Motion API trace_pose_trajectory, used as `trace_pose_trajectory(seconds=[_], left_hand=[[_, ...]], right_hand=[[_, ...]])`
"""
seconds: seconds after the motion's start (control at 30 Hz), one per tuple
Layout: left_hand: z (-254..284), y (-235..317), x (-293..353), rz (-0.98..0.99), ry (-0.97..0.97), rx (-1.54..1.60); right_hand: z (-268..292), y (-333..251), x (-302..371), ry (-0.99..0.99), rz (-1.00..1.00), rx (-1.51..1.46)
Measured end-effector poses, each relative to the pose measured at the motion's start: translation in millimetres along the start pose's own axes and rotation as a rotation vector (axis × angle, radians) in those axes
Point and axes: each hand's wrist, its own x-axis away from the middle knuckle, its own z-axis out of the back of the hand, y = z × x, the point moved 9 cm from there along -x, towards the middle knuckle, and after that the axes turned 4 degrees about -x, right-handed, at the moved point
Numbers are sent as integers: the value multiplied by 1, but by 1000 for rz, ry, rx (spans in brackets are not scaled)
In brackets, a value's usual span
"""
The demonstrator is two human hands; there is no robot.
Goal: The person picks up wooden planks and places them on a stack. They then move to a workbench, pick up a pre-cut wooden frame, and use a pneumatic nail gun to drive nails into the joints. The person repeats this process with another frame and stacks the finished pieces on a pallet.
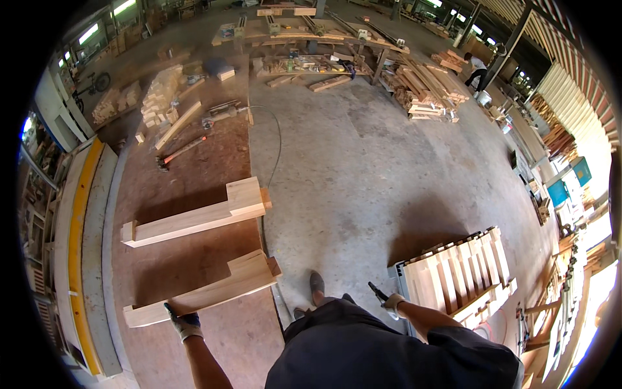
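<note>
A notched wooden beam (pixel 201 292) lies across the reddish-brown board on my left, a raised block at its right end. My left hand (pixel 184 323), in a dark-fingered glove with a pale cuff, is closed on its near edge close to the left end. Beyond it lies a second beam (pixel 188 222) of like shape, which I do not touch. My right hand (pixel 391 303), also gloved, is held out beside a stack of pale wooden pieces (pixel 457 269). Its dark fingers look stretched out and apart; I see nothing clearly held.
On the brown board (pixel 220 155) lie a hammer (pixel 181 151), a power tool (pixel 223 115) and stacked wood blocks (pixel 161 91). A cord (pixel 280 139) trails over the concrete floor. A workbench (pixel 291 29), timber piles (pixel 421 87) and another person (pixel 478 70) are farther off. A yellow-striped machine (pixel 78 259) borders the left.
</note>
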Motion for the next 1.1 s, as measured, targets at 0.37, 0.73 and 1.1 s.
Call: trace_pose_trajectory(seconds=[0.37, 0.73, 1.1], left_hand=[[1, 14, 16, -103, 76, -7], [-193, 194, 86, -479, -306, -180], [-353, 146, 164, -508, -720, -1274]], right_hand=[[-17, 42, 26, -37, -79, -76], [24, -13, 46, -23, 103, -248], [30, -54, 48, -87, 205, -305]])
